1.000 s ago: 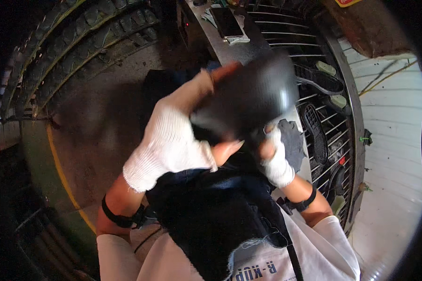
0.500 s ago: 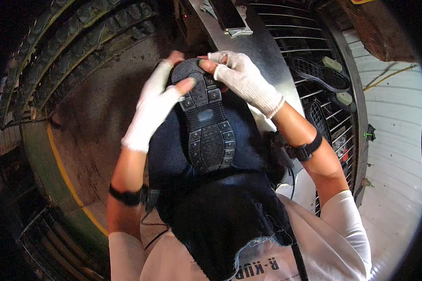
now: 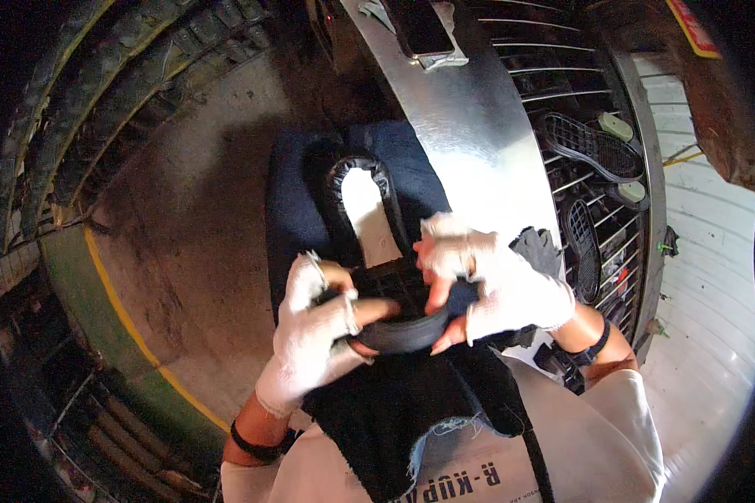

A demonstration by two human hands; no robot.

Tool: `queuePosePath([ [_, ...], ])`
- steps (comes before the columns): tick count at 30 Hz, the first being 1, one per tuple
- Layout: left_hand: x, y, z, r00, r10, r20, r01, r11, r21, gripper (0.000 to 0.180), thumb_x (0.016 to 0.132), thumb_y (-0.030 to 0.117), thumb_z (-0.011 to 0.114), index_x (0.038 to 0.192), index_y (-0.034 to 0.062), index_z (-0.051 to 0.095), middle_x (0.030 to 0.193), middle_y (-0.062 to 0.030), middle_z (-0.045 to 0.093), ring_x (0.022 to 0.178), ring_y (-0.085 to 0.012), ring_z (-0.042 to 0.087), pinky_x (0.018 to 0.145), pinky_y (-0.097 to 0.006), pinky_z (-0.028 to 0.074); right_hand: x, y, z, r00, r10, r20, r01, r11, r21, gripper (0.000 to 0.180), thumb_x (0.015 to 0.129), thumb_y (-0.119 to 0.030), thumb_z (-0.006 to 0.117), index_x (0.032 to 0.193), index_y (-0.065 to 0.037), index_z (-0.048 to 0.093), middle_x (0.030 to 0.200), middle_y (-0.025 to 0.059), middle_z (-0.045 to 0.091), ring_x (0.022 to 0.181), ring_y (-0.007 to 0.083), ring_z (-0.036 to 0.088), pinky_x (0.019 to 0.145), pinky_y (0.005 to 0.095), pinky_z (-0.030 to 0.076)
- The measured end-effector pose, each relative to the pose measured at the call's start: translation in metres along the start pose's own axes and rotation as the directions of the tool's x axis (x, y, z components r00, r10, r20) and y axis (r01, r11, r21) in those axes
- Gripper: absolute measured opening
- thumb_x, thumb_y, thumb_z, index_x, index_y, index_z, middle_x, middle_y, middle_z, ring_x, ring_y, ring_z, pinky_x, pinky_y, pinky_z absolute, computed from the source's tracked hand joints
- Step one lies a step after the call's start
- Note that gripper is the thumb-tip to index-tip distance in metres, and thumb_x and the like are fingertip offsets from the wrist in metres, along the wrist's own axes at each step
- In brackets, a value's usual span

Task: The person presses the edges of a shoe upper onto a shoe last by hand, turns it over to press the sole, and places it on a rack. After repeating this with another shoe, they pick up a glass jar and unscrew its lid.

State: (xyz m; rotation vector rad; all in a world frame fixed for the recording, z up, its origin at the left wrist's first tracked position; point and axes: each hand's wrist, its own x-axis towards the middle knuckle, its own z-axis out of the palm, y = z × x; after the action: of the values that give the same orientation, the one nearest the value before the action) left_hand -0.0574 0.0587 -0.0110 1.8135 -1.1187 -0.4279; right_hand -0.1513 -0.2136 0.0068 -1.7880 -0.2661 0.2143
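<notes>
A black rubber shoe sole (image 3: 398, 334) is held over my lap, its rounded rim toward me and its gridded inner side partly showing. My left hand (image 3: 315, 323) grips the rim from the left, fingers reaching inside and thumb below. From the right, my right hand (image 3: 482, 281) pinches the same rim between thumb and fingers. Both hands wear white knit gloves with bare fingertips. Just beyond lies a black shoe upper (image 3: 334, 210) with gathered edges around a white insole board (image 3: 369, 214). Whether the upper and sole are joined cannot be made out behind my fingers.
A metal bench (image 3: 453, 109) runs along the right, with a phone (image 3: 424, 32) on it. Beside it, a wire rack (image 3: 554, 71) holds black soles (image 3: 591, 147). Racks of dark shoes (image 3: 134, 92) stand at the far left. A dark cloth (image 3: 298, 159) covers my lap.
The sole has turned from tread up to inner side up and come closer to me. Both hands moved from its far end to the near rim. The white insole board now shows.
</notes>
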Motion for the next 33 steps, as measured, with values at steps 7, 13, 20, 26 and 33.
queuePosePath([
  [7,0.048,-0.035,0.013,0.925,-0.310,-0.220,0.282,0.948,-0.150,0.058,0.085,0.016,0.086,0.138,0.0018,0.067,0.119,-0.0165,0.068,0.106,-0.0307,0.062,0.098,-0.040,0.050,0.036,0.033,0.025,0.768,0.525,-0.365,-0.283,0.791,0.543,0.047,0.079,-0.020,0.094,0.117,-0.007,0.069,0.108,0.0010,0.061,0.104,0.0152,0.057,0.092,0.0319,0.047],
  [13,0.067,-0.041,0.007,0.865,-0.481,-0.145,0.447,0.869,-0.214,0.057,0.083,0.020,0.087,0.136,0.0053,0.070,0.115,-0.0130,0.069,0.104,-0.0273,0.059,0.097,-0.037,0.047,0.059,0.046,0.012,0.827,0.463,-0.319,-0.271,0.825,0.496,0.051,0.083,-0.016,0.090,0.128,-0.009,0.067,0.113,0.0029,0.060,0.103,0.0178,0.053,0.098,0.0352,0.043],
  [20,0.083,-0.065,-0.004,0.873,-0.484,-0.052,0.467,0.863,-0.195,0.059,0.085,0.022,0.086,0.138,0.0060,0.068,0.111,-0.0101,0.062,0.103,-0.0255,0.058,0.095,-0.036,0.048,0.071,0.083,-0.004,0.906,0.299,-0.301,-0.224,0.939,0.260,0.063,0.079,-0.017,0.092,0.135,-0.012,0.063,0.099,0.0006,0.051,0.093,0.0166,0.048,0.092,0.0336,0.041],
  [26,0.077,-0.081,-0.002,0.904,-0.426,-0.014,0.381,0.823,-0.422,0.082,0.085,0.027,0.087,0.155,0.0033,0.052,0.124,-0.0125,0.051,0.110,-0.0237,0.057,0.101,-0.036,0.048,0.089,0.073,-0.017,0.900,0.372,-0.226,-0.298,0.905,0.302,0.077,0.080,-0.027,0.090,0.149,-0.009,0.060,0.098,0.0003,0.052,0.093,0.0162,0.051,0.087,0.0313,0.044],
  [33,0.034,-0.049,0.014,0.990,-0.114,0.087,0.142,0.702,-0.698,0.133,0.069,0.029,0.100,0.170,0.0020,0.019,0.171,-0.0161,0.026,0.156,-0.0284,0.033,0.127,-0.041,0.031,0.028,0.002,0.010,0.953,0.098,-0.285,-0.105,0.994,-0.010,0.086,0.077,-0.054,0.078,0.146,-0.004,0.064,0.098,0.0074,0.056,0.091,0.0219,0.055,0.082,0.0347,0.045],
])
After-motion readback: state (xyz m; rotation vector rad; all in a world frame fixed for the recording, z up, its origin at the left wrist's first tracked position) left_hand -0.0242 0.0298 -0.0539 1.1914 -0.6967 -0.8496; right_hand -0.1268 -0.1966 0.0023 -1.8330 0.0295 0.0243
